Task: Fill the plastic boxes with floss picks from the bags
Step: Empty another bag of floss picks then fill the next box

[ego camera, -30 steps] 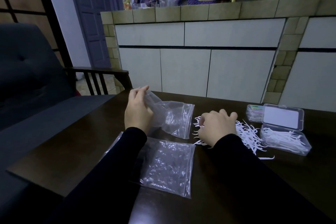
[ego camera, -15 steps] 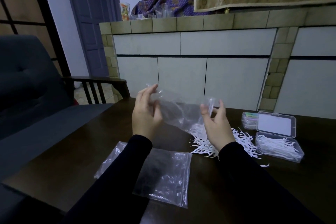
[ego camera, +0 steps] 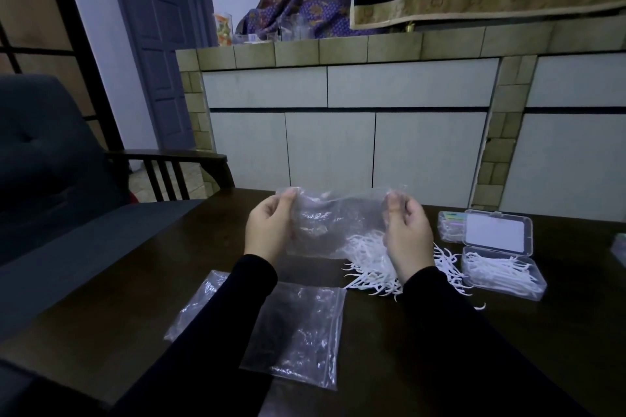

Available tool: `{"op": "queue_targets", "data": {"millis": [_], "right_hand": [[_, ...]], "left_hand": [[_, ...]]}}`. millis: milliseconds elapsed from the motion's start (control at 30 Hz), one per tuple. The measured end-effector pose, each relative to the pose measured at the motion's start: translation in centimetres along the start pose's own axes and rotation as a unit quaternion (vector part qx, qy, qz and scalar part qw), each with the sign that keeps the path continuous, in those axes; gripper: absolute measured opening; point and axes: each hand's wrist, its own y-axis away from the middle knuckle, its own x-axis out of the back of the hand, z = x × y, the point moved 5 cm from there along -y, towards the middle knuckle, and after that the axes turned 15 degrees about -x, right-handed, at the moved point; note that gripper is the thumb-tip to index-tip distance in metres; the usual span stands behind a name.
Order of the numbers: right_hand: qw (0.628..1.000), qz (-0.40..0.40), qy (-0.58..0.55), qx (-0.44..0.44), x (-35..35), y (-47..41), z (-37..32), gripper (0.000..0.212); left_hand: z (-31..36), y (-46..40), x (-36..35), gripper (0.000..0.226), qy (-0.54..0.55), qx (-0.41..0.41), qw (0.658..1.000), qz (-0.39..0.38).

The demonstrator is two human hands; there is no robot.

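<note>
Head view, near first: two flat bags (ego camera: 298, 332) on table (ego camera: 101, 288). I note left hand (ego camera: 269, 230) and right hand (ego camera: 408, 237) raised, each pinching top corner of clear bag (ego camera: 335, 217). Behind: loose floss picks (ego camera: 369, 264), open box (ego camera: 501, 267) part-filled at right.

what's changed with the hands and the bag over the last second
The right hand left the floss pick pile and pinched the bag's right top corner; the left hand kept its grip on the left corner. Together they lifted the bag off the table and stretched it out flat. The two flat bags, the pile and the boxes stayed put.
</note>
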Motion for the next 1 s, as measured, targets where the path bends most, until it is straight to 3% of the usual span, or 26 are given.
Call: {"op": "queue_targets", "data": {"millis": [200,433,600,767,900,1000], "right_hand": [[0.997,0.065,0.017,0.036,1.1,-0.1,-0.5,0.03],[0.995,0.073,0.058,0.039,1.5,0.0,0.0,0.029],[0.994,0.08,0.072,0.037,1.3,0.0,0.2,0.025],[0.993,0.08,0.079,0.042,1.0,0.5,-0.2,0.024],[0.988,0.049,0.135,0.054,-0.2,1.3,-0.6,0.024],[0.982,-0.016,0.18,0.048,-2.6,2.2,-0.5,0.028]], "left_hand": [[0.4,-0.6,1.2,0.015,-0.012,-0.02,0.998,0.058],[1.2,-0.4,1.9,0.029,-0.047,-0.021,0.998,0.04],[1.6,-0.1,2.5,0.015,-0.227,-0.086,0.969,0.046],[1.1,-0.3,2.6,0.014,-0.253,-0.073,0.963,0.049],[1.5,-0.2,3.2,0.016,-0.397,-0.093,0.913,0.022],[1.0,-0.1,5.5,0.028,-0.495,-0.041,0.868,0.006]]}}
